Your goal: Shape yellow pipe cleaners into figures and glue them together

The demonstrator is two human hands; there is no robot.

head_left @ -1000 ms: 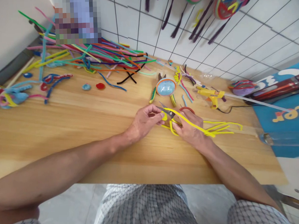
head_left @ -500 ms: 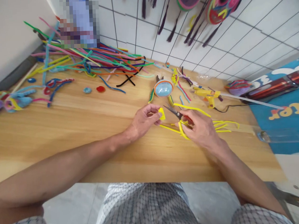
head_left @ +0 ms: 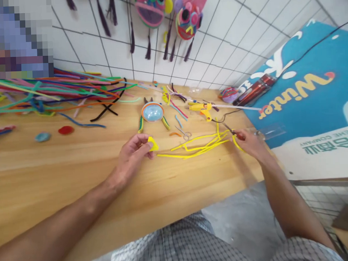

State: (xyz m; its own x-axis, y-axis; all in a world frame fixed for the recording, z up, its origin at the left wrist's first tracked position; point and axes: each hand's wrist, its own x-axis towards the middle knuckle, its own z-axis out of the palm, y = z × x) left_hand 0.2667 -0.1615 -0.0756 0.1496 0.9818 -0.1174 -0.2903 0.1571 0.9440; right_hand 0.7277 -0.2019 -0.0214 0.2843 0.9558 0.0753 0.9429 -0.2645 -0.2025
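Between the thumb and fingers of my left hand [head_left: 136,149] is a small yellow piece [head_left: 153,144], held just above the wooden table [head_left: 108,197]. Farther right, my right hand [head_left: 250,143] is closed on dark-bladed scissors with red handles [head_left: 240,136], their blades pointing up and left. A yellow stem hangs beside that hand. Several long yellow pipe cleaners [head_left: 203,146] lie on the table between both hands. Behind my left hand sits a light blue oval piece with an orange rim [head_left: 153,112], resting on green-handled pliers [head_left: 165,123].
A yellow glue gun [head_left: 206,109] with a long clear stick lies at the back right, near a red flask [head_left: 256,89]. Small scissors [head_left: 186,134] lie mid-table. Colourful pipe cleaners [head_left: 75,86] are heaped at the back left. Decorated masks [head_left: 188,19] hang on the tiled wall.
The view has turned to the right. My right hand has moved right with the scissors, away from my left hand, uncovering the yellow pipe cleaners and small scissors. My left hand still holds the yellow piece.
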